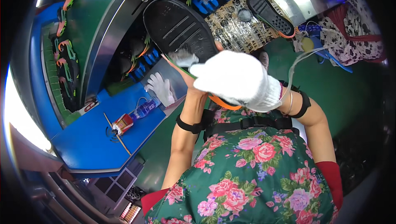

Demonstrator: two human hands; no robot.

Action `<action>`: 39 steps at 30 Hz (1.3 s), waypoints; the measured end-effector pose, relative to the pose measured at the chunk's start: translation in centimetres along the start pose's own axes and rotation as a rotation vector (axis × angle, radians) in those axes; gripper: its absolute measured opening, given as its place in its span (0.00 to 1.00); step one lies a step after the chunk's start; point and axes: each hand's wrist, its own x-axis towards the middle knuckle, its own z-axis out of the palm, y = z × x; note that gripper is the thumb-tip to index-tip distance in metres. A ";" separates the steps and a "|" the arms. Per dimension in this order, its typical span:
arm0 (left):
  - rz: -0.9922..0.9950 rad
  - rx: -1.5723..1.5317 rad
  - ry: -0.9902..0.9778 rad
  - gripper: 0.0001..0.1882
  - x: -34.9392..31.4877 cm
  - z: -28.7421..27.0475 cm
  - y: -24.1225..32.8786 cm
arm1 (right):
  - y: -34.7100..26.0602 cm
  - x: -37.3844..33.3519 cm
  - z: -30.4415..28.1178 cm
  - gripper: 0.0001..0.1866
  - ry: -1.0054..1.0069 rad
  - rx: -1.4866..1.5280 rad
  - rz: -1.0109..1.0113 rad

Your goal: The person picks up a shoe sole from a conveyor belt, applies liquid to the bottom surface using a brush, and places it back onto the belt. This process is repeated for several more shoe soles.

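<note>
Tilted up in front of me is a large black shoe (pixel 175 24), its grooved sole facing me and an orange strip along its lower edge. My bare left hand (pixel 187 79) grips it from below, with fingertips showing at the far edge. My right hand (pixel 235 75) wears a white knit glove and is closed on a brush (pixel 184 59). The brush's pale bristles touch the sole; its handle is hidden by the glove. A second black shoe (pixel 264 9) with an orange edge lies sole up on a taped, patterned cardboard surface (pixel 229 28), beside a small round dish (pixel 244 15).
On the blue table (pixel 90 137) at left lie a white glove (pixel 160 88), a plastic bottle (pixel 146 108), a red packet (pixel 123 123) and a thin stick (pixel 116 133). Shoes (pixel 68 67) line a green belt beyond. A patterned black-and-white cloth (pixel 350 22) is at far right.
</note>
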 end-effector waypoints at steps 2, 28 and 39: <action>-0.014 -0.072 -0.114 0.72 0.4 0.9 0.2 | 0.0 -0.1 -0.1 0.19 0.055 0.097 0.049; 0.110 -0.047 -0.218 0.74 2.6 1.9 4.2 | -1.3 -2.8 -0.2 0.13 0.063 0.020 0.084; 0.116 0.065 -0.401 0.63 3.5 2.5 5.6 | -1.7 -3.9 -0.6 0.15 0.070 0.194 0.255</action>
